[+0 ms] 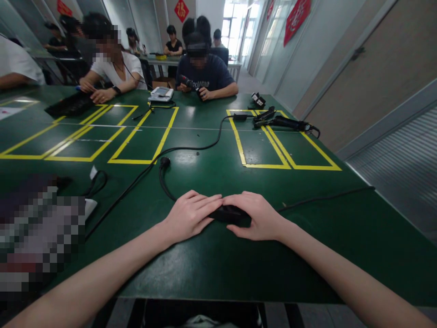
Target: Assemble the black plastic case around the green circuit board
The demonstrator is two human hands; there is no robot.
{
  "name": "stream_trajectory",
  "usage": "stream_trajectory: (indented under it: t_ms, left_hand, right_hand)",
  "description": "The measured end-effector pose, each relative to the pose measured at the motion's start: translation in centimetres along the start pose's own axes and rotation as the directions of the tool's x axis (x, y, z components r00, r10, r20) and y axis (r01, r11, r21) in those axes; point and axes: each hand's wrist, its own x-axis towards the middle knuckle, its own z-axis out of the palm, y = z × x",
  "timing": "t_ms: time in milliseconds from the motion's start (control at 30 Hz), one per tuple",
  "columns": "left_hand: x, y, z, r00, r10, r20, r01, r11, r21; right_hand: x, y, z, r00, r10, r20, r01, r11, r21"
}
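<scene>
A black adapter (pixel 232 214) is held between the left hand (pixel 191 214) and right hand (pixel 261 216), which grip opposite ends, fingers partly hiding it, at the green table (pixel 211 273)'s near side. A corded plug (pixel 165 162) lies just beyond the left hand; farther off, a long cable (pixel 191 148) crosses toward a black tool (pixel 290 123).

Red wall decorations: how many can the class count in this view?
4: the leftmost decoration at upper left, a diamond-shaped decoration left of the window, a small decoration right of it, and a larger decoration farther right. More may be hidden.
</scene>
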Motion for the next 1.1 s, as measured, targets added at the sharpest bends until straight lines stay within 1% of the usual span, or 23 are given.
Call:
stream_trajectory:
  t_ms: [33, 67, 100, 133, 167, 200, 233, 267, 300, 367, 400, 467, 533, 633, 733, 833, 900, 967, 1033, 1100]
  left_hand:
    - [0.0, 0.0, -0.1, 1.0, 0.027, -0.015, -0.026, 0.999, 0.035]
    - [0.1, 0.0, -0.2, 0.998, 0.05, -0.024, -0.048, 0.996, 0.068]
    - [0.1, 0.0, -0.3, 0.997, 0.067, -0.029, -0.064, 0.993, 0.097]
    - [0.1, 0.0, -0.4, 0.997, 0.077, -0.028, -0.074, 0.99, 0.118]
    - [0.1, 0.0, -0.4, 0.996, 0.081, -0.022, -0.078, 0.989, 0.128]
    - [0.1, 0.1, -0.4, 0.997, 0.073, -0.012, -0.071, 0.99, 0.126]
    - [0.1, 0.1, -0.4, 0.999, 0.049, -0.004, -0.048, 0.993, 0.107]
    - [0.1, 0.1, -0.3, 1.0, 0.007, 0.006, -0.008, 0.997, 0.073]
    - [0.0, 0.2, -0.3, 0.999, -0.045, 0.013, 0.045, 0.999, 0.027]
    - [0.0, 0.2, -0.1, 0.987, -0.154, 0.039, 0.157, 0.985, -0.077]
    - [-0.1, 0.2, 0.0, 0.979, -0.199, 0.052, 0.204, 0.972, -0.12]
    - [-0.1, 0.2, 0.2, 0.966, -0.247, 0.072, 0.256, 0.952, -0.169]
    - [-0.1, 0.1, 0.3, 0.962, -0.264, 0.075, 0.273, 0.946, -0.174]
    - [0.0, 0.1, 0.3, 0.961, -0.265, 0.073, 0.273, 0.951, -0.145]
    - [0.0, 0.2, 0.3, 0.947, -0.308, 0.088, 0.318, 0.937, -0.142]
    - [0.0, 0.3, 0.2, 0.927, -0.36, 0.108, 0.374, 0.91, -0.177]
    - [-0.1, 0.2, 0.2, 0.923, -0.366, 0.118, 0.383, 0.901, -0.202]
    - [-0.1, 0.0, 0.2, 0.928, -0.354, 0.113, 0.37, 0.905, -0.208]
    - [-0.1, -0.1, 0.2, 0.942, -0.329, 0.06, 0.334, 0.922, -0.194]
    - [-0.1, -0.2, 0.0, 0.958, -0.287, -0.027, 0.28, 0.947, -0.157]
  right_hand:
    - [0.0, -0.1, -0.2, 0.993, 0.111, 0.038, -0.114, 0.989, 0.097]
    - [0.0, -0.2, -0.3, 0.972, 0.217, 0.094, -0.232, 0.952, 0.198]
    - [0.0, -0.3, -0.4, 0.939, 0.302, 0.163, -0.339, 0.894, 0.292]
    - [0.0, -0.3, -0.5, 0.904, 0.358, 0.233, -0.422, 0.828, 0.369]
    - [0.0, -0.3, -0.6, 0.877, 0.391, 0.28, -0.479, 0.77, 0.421]
    - [0.0, -0.3, -0.5, 0.865, 0.409, 0.29, -0.5, 0.739, 0.452]
    - [-0.1, -0.2, -0.5, 0.87, 0.417, 0.262, -0.492, 0.74, 0.459]
    - [-0.1, -0.1, -0.4, 0.886, 0.416, 0.205, -0.463, 0.77, 0.438]
    - [-0.2, 0.0, -0.4, 0.907, 0.399, 0.135, -0.418, 0.82, 0.39]
    - [-0.3, 0.2, -0.3, 0.955, 0.296, 0.029, -0.294, 0.924, 0.244]
    - [-0.4, 0.3, -0.2, 0.974, 0.226, 0.011, -0.225, 0.96, 0.167]
    - [-0.4, 0.4, -0.3, 0.994, 0.111, 0.022, -0.112, 0.993, 0.042]
    - [-0.4, 0.4, -0.2, 0.997, 0.035, 0.071, -0.031, 0.998, -0.055]
    - [-0.3, 0.5, 0.1, 0.984, -0.035, 0.173, 0.07, 0.977, -0.202]
    - [-0.2, 0.7, 0.3, 0.969, -0.068, 0.236, 0.143, 0.938, -0.316]
    - [0.0, 0.9, 0.5, 0.964, -0.1, 0.245, 0.189, 0.908, -0.374]
    - [0.0, 0.9, 0.6, 0.966, -0.097, 0.24, 0.186, 0.904, -0.386]
    - [-0.1, 0.8, 0.7, 0.969, -0.083, 0.232, 0.165, 0.919, -0.359]
    - [-0.2, 0.9, 0.6, 0.975, -0.075, 0.21, 0.135, 0.947, -0.291]
    - [-0.4, 1.4, 0.0, 0.988, -0.041, 0.146, 0.07, 0.977, -0.201]
